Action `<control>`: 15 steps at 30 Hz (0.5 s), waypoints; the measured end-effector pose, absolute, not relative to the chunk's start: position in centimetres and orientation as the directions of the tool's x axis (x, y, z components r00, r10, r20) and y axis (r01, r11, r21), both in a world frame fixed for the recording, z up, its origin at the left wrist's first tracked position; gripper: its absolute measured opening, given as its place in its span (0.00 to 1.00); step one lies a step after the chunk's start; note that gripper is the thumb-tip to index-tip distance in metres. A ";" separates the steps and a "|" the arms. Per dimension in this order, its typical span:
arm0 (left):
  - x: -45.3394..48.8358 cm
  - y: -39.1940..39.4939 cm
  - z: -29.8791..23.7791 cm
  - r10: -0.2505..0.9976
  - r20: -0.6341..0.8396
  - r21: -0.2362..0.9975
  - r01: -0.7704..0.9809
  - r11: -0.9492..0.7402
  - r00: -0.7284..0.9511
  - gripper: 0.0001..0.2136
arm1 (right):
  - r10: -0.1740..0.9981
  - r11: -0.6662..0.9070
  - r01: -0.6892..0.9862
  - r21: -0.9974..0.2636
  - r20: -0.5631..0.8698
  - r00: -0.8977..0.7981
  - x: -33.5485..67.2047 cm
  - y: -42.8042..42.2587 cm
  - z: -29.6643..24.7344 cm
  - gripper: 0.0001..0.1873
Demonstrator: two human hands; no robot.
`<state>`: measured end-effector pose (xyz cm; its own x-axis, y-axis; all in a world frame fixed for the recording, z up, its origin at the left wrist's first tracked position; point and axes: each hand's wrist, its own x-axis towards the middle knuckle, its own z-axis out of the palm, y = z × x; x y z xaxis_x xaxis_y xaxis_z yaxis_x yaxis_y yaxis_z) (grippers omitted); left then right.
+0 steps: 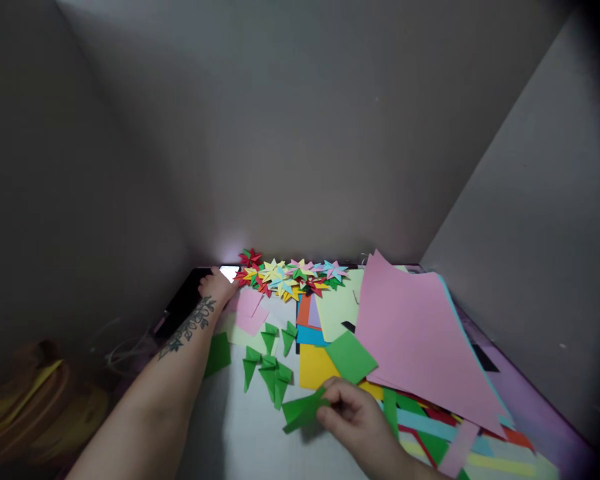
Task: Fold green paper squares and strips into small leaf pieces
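Observation:
My right hand (357, 417) pinches a folded green paper piece (303, 410) low over the white table. Just beyond it lies a flat green paper square (351, 357) and several small folded green paper units (270, 363). My left hand (216, 285), its forearm tattooed, reaches to the far left of the table and rests beside a black phone (187, 300) with a lit screen; its fingers are mostly hidden. A row of multicoloured paper stars (293, 275) lies along the back wall next to that hand.
A big pink sheet (420, 333) tops a loose pile of coloured paper at right, with strips in red, green, blue and yellow (430, 433) beneath. Small pink squares (250, 312) lie near the left hand. Grey walls close in behind and at both sides. A brown and yellow bag (30, 400) sits lower left.

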<state>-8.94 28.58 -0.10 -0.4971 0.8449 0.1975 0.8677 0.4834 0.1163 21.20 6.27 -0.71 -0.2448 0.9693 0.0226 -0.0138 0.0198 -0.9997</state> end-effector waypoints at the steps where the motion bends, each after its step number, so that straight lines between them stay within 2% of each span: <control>1: -8.9 28.7 -0.1 0.845 0.200 0.122 0.869 0.480 -0.496 0.37 | 0.969 0.019 -0.013 -1.000 0.021 -0.247 21.2 6.3 -0.7 0.07; 10: -9.2 27.1 2.3 0.870 0.138 0.179 0.876 0.449 -0.474 0.31 | 0.963 0.084 0.018 -0.996 0.076 -0.258 21.1 5.7 -0.8 0.07; 13: -8.6 23.9 4.2 0.862 0.301 0.208 0.910 0.359 -0.408 0.23 | 0.969 0.108 0.033 -0.994 0.098 -0.226 20.9 5.8 -0.6 0.08; 15: -7.2 20.5 5.0 0.850 0.431 0.284 0.940 0.191 -0.303 0.19 | 0.980 0.109 0.059 -0.992 0.098 -0.174 20.7 6.0 -0.2 0.10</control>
